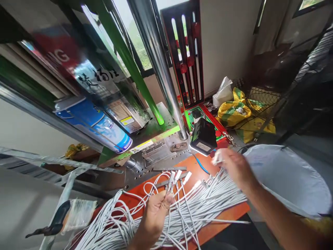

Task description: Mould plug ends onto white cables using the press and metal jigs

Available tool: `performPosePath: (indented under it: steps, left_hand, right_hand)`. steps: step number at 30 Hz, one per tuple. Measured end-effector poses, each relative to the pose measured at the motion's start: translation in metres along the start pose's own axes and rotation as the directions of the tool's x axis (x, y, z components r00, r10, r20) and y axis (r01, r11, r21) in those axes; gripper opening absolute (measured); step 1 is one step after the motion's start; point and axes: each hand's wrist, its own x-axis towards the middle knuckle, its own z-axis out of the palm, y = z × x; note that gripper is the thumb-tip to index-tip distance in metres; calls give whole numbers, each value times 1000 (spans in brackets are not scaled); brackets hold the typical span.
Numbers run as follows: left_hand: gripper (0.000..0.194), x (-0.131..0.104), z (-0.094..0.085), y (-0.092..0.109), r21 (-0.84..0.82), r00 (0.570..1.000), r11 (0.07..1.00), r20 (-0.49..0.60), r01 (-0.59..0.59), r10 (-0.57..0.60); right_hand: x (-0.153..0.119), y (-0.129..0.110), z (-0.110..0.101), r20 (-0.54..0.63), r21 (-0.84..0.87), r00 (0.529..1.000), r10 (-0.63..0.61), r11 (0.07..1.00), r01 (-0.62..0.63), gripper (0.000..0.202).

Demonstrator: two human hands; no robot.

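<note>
A large heap of white cables lies across an orange surface. My left hand is closed in a pinch on a few of these cables, whose white connector ends stick up above the fingertips. Off to the right, my right hand is raised over the far end of the heap, its fingers closed round a small whitish piece that is blurred. Close to the right hand stands a black box with a label.
Behind the cables is a machine with a metal plate, a steel column and green rods. A blue spray can leans at left. A white-lined bin stands at right, near yellow bags. A tape dispenser is at lower left.
</note>
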Motion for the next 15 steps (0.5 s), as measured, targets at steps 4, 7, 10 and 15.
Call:
performPosePath:
  steps: [4, 7, 10, 15]
  left_hand:
    - [62, 15, -15, -4, -1, 996, 999, 80, 34, -34]
    - [60, 24, -20, 0, -46, 993, 997, 103, 61, -56]
    - [56, 31, -15, 11, -122, 996, 990, 59, 71, -64]
    - [49, 36, -9, 21, -99, 993, 989, 60, 106, -100]
  right_hand:
    - [5, 20, -145, -407, -312, 883, -234, 944, 106, 25]
    - [-14, 20, -182, -395, -671, 798, -456, 736, 89, 19]
    - [-41, 8, -123, -258, -657, 899, -354, 747, 106, 26]
    - [-68, -20, 49, 522, -263, 813, 259, 955, -136, 27]
